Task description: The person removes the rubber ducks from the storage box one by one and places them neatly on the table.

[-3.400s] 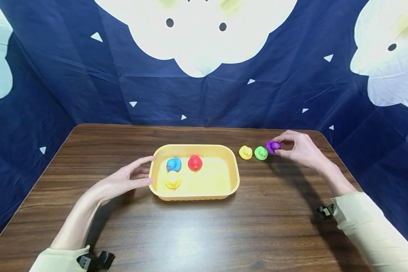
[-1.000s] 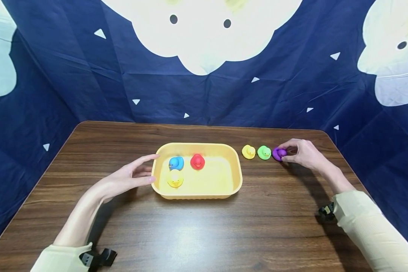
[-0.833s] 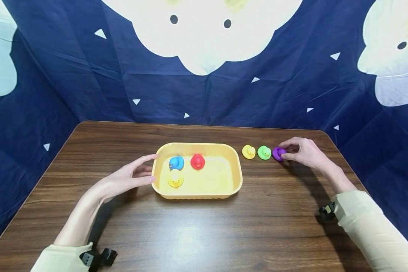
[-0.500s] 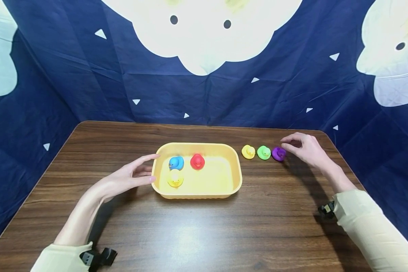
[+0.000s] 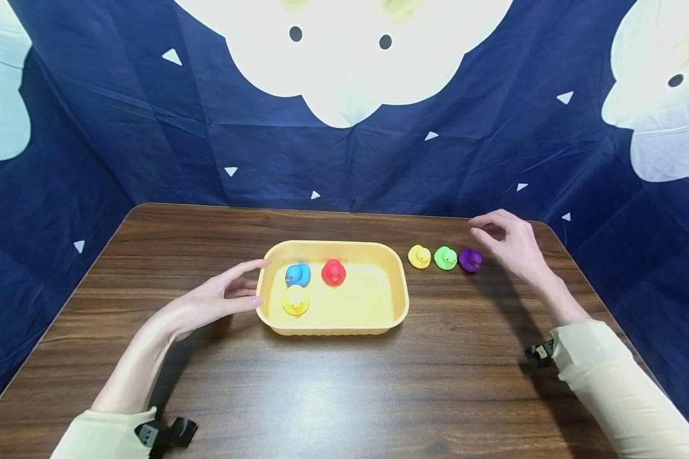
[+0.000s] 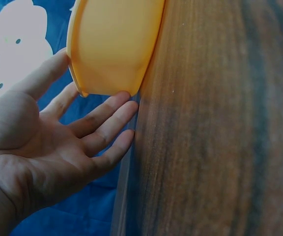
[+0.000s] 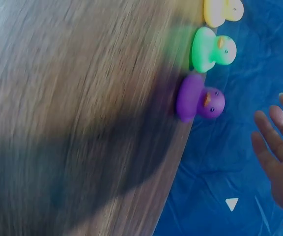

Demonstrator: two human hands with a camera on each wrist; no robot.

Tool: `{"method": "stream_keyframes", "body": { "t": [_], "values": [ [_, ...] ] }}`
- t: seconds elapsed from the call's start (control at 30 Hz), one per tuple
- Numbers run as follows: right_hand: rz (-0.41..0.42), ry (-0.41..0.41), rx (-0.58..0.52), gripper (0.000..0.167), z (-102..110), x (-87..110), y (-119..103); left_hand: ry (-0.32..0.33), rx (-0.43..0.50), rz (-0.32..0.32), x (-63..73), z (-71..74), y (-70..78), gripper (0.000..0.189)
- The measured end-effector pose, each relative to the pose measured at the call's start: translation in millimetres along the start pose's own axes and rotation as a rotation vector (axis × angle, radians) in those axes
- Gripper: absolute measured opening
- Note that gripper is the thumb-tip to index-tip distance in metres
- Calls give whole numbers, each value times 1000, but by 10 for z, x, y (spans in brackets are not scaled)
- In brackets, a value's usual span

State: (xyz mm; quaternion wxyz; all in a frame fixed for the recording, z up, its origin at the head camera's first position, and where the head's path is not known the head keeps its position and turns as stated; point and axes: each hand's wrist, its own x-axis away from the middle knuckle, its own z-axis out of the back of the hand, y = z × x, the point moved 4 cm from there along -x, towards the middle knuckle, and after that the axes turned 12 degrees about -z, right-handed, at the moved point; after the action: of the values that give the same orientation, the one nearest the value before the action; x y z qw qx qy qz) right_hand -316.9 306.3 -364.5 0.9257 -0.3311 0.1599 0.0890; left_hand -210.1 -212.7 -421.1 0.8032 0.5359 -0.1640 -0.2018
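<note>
My left hand (image 5: 218,298) touches the left end of a yellow plastic tub (image 5: 373,331) with thumb and fingertips, the fingers spread and fairly straight. In the tub sit a blue rubber duck (image 5: 298,275), a red one and a yellow one. Right of the tub, a yellow duck (image 5: 419,257), a green duck (image 5: 445,258) and a purple duck (image 5: 470,260) stand in a row on the table. My right hand (image 5: 511,245) hovers above and to the right of the purple duck, apart from it, holding nothing. The right wrist view shows its fingers (image 7: 274,132) clear of the ducks.
The dark wood table (image 5: 344,395) reaches to a blue cloth backdrop (image 5: 275,153) with white clouds. A small black device (image 5: 166,435) sits at the left cuff, another (image 5: 541,352) at the right cuff.
My right hand set the purple duck down at the right end of the row, released it and rose up and away. The left hand has stayed at the tub.
</note>
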Motion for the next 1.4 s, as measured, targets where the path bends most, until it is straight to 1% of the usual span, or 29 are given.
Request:
{"method": "stream_keyframes", "body": {
  "t": [0.1, 0.37, 0.63, 0.8, 1.0, 1.1, 1.4],
  "values": [
    [23, 23, -30, 13, -29, -6, -59, -1, -3, 8, -10, 2, -13, 72],
    [105, 48, -89, 16, -76, -20, -273, 3, -2, 17, -7, 0, -9, 72],
    [124, 58, -123, 18, -105, 8, -455, -2, 1, -1, -1, -11, 8, 74],
    [138, 65, -140, 19, -133, 33, -583, 2, 4, 10, -12, -12, -11, 73],
    [138, 52, -175, 20, -193, 40, -722, 5, 9, 2, -17, -7, -30, 74],
    [141, 38, -200, 21, -237, 37, -782, 7, 8, 9, -14, -5, -28, 73],
    [171, 1, -193, 22, -385, 50, -1019, 4, 6, -4, -15, -9, -14, 73]
  ]
}}
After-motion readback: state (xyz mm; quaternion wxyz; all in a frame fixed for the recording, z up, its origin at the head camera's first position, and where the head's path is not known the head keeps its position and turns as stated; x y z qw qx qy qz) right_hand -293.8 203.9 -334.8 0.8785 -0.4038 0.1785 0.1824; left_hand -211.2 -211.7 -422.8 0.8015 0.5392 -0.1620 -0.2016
